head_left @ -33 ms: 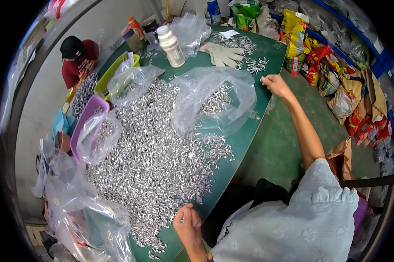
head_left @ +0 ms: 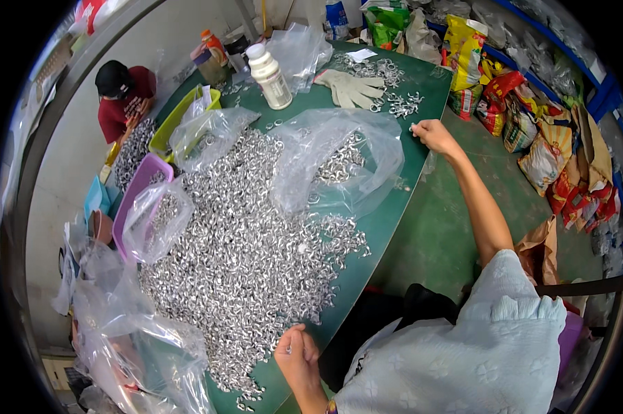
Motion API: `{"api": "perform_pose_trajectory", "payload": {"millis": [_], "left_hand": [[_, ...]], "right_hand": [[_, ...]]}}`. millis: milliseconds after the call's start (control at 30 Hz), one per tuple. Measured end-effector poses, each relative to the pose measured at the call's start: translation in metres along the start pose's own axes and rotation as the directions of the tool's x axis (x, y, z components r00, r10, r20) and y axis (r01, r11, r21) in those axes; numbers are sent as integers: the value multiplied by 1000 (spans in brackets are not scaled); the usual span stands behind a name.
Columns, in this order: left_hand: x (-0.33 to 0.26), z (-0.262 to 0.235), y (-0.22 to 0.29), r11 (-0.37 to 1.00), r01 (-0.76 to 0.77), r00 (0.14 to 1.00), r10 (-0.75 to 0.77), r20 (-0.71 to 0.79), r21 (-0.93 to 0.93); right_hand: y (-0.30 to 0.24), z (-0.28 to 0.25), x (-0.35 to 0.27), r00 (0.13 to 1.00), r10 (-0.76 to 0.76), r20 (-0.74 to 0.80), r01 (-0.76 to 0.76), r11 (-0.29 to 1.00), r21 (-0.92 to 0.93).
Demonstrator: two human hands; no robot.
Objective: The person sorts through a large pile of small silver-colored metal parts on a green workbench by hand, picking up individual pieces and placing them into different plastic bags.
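We locate the heap of small silver metal pieces (head_left: 235, 276) at the middle of the green table (head_left: 356, 276), spreading toward the near edge. Many pieces look curved or ring-like; individual shapes are too small to confirm.

Our left hand (head_left: 298, 348) is at the near right margin of the heap, fingers curled inward and thumb against the forefinger. We cannot tell whether it grips a piece. Our right hand (head_left: 432, 134) is extended to the far right edge of the table, thumb and forefinger pinching a small pale piece (head_left: 413, 127).

Just beyond the right hand lies a small group of silver pieces (head_left: 402, 105), well apart from the heap. A large clear plastic bag (head_left: 373, 165) lies between the heap and that hand. Farther out are a white knit glove (head_left: 349, 88) and a white bottle (head_left: 270, 79); a purple basket (head_left: 129, 200) borders the heap on the left.

We judge the step in hand to be handling single pieces at the right edge. The next move appears to call for a controlled release of the pinch, with the fingers clear of the loose bag.
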State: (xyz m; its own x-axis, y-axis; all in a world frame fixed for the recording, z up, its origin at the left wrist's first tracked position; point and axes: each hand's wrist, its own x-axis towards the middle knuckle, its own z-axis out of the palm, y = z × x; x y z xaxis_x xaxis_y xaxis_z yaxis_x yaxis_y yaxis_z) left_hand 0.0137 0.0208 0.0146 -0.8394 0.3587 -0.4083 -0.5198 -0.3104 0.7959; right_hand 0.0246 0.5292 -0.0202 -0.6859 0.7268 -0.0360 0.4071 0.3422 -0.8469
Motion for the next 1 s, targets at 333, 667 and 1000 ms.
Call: {"api": "perform_pose_trajectory", "payload": {"millis": [333,667,1000], "left_hand": [[0,5,0,1000,-10,998,9,-57,-11],[2,-9,-5,999,-12,989,5,-147,-45],[24,-25,8,534,-285,868,496,-22,796]], "right_hand": [[-31,-5,-20,983,-178,-41,147,903,-404],[-141,102,-176,532,-248,809,-128,921,367],[-159,228,-189,606,-704,370,733,675,83]]}}
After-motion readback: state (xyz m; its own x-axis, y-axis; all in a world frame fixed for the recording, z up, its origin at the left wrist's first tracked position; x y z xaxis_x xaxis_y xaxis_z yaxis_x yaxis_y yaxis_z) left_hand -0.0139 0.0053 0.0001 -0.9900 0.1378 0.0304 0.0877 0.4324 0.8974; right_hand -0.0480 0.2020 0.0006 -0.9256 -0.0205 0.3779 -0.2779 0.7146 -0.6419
